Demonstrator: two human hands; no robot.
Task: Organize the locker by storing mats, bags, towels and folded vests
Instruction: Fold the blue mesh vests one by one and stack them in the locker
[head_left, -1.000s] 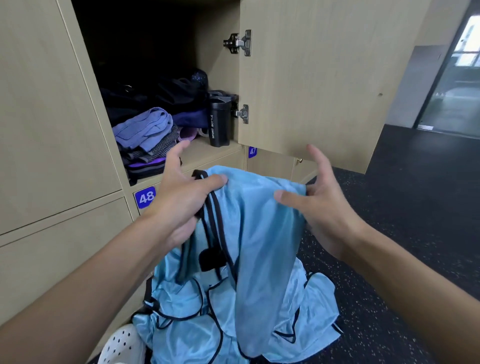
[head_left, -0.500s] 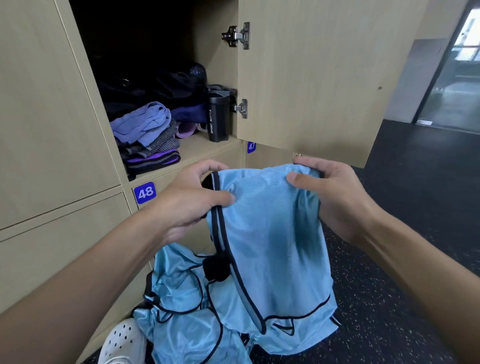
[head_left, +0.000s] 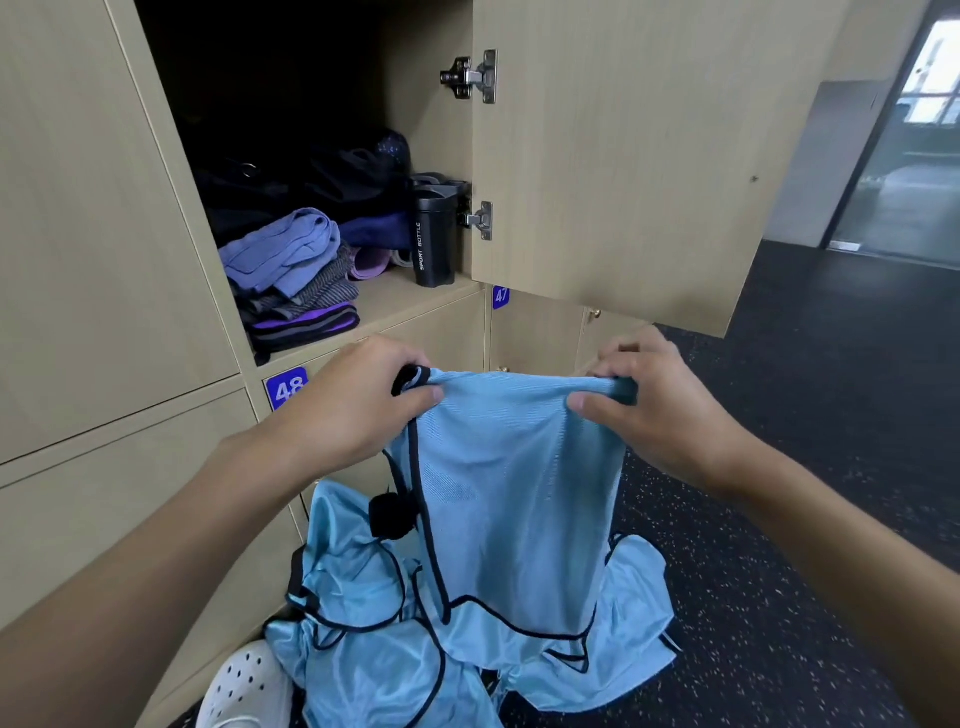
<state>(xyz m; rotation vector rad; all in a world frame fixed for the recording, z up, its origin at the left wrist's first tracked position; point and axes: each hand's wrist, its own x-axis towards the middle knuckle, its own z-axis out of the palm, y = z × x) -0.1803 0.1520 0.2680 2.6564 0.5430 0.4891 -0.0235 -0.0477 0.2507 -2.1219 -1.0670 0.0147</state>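
A light blue vest (head_left: 519, 493) with black trim hangs stretched between my hands, in front of the lockers. My left hand (head_left: 358, 400) pinches its top left corner and my right hand (head_left: 644, 405) pinches the top right corner. More blue vests (head_left: 363, 623) lie heaped on the floor below it. The open locker (head_left: 415, 306) above holds a stack of folded purple and grey cloths (head_left: 291, 280), dark bags (head_left: 311, 187) at the back, a rolled pink mat (head_left: 369, 262) and a black sport bottle (head_left: 434, 239).
The locker door (head_left: 649, 156) stands open to the right, above my right hand. Closed lockers numbered 48 (head_left: 287, 387) and 47 (head_left: 500, 296) sit below the shelf. A white perforated clog (head_left: 244, 686) lies at bottom left. Dark speckled floor (head_left: 805, 467) spreads right.
My hands have moved apart along the vest's top edge, pulling it taut and flat. The vest now hangs as one spread panel instead of a bunched fold.
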